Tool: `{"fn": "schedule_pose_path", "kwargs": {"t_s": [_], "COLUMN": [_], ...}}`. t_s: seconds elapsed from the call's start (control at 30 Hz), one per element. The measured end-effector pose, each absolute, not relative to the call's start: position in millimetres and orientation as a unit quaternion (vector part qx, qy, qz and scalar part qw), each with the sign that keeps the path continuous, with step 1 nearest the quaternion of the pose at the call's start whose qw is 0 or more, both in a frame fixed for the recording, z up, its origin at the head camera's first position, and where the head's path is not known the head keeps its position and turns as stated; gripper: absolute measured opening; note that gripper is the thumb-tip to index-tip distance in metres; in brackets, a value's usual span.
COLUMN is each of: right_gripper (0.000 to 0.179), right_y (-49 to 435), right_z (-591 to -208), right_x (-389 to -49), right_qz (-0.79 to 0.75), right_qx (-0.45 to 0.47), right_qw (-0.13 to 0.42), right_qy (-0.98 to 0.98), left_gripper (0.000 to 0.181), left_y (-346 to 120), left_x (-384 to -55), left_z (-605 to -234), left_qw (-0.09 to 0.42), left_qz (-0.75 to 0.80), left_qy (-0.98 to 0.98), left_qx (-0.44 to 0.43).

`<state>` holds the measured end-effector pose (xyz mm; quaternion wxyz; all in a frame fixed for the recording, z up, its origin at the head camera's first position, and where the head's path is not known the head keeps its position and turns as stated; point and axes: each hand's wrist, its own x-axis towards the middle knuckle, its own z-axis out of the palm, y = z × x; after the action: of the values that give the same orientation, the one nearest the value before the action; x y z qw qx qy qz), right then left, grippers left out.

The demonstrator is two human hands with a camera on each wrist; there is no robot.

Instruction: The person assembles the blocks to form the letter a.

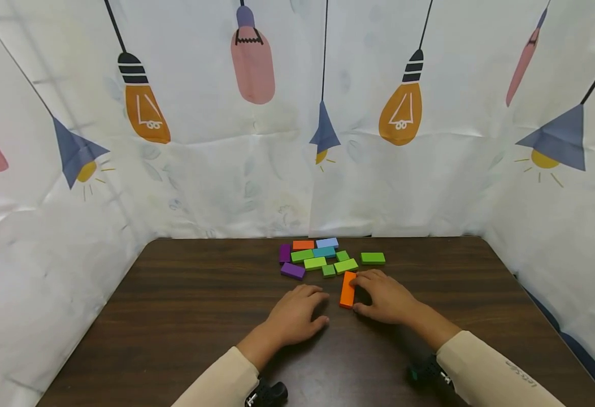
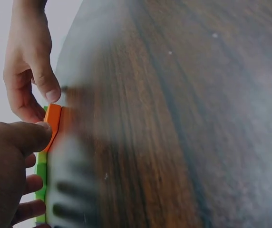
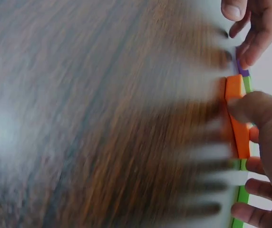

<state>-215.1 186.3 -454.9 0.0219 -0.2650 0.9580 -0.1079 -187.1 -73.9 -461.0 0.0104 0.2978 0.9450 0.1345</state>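
Note:
On the dark table lies an orange block (image 1: 347, 290), long and flat, its length running away from me. My right hand (image 1: 386, 297) holds it from the right side, index finger at the far part and thumb near the close end. In the right wrist view the thumb overlaps the orange block (image 3: 240, 137), with a fingertip behind it. My left hand (image 1: 297, 316) hovers low to the left of the block, fingers relaxed and apart, nothing in them. Just beyond the hands sits a cluster of coloured blocks, including a lime block (image 1: 346, 266) and a small green block (image 1: 329, 271).
The cluster also has a purple block (image 1: 293, 271), a teal block (image 1: 324, 252), a light blue block (image 1: 327, 243) and an orange-red block (image 1: 303, 245). A single green block (image 1: 373, 258) lies apart at right. A patterned white curtain (image 1: 277, 186) hangs behind the table (image 1: 185, 316).

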Motion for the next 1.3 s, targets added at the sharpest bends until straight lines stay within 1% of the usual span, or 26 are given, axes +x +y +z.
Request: {"fn": "schedule_pose_path", "kwargs": {"t_s": [0.2,0.5,0.9,1.3], "right_gripper": [0.061,0.057,0.055,0.058], "right_y": [189,189,191,188], "right_z": [-456,-457,-456,-458], "right_x": [-216,-217,-220,-224], "right_qz": [-0.106,-0.106,-0.126,-0.118], "right_qx": [-0.273,-0.275,-0.285,-0.277], "right_qw": [0.016,0.013,0.028,0.033], "right_qy": [0.956,0.955,0.95,0.953], "left_gripper": [0.051,0.054,0.059,0.058], "left_y": [-68,-62,-51,-51], "left_x": [-190,-196,-202,-202], "left_z": [-461,-467,-469,-464], "left_qw": [0.006,-0.012,0.014,0.027], "left_qz": [0.132,0.123,0.105,0.082], "left_qy": [0.943,0.941,0.934,0.929], "left_qx": [0.305,0.316,0.34,0.36]}}
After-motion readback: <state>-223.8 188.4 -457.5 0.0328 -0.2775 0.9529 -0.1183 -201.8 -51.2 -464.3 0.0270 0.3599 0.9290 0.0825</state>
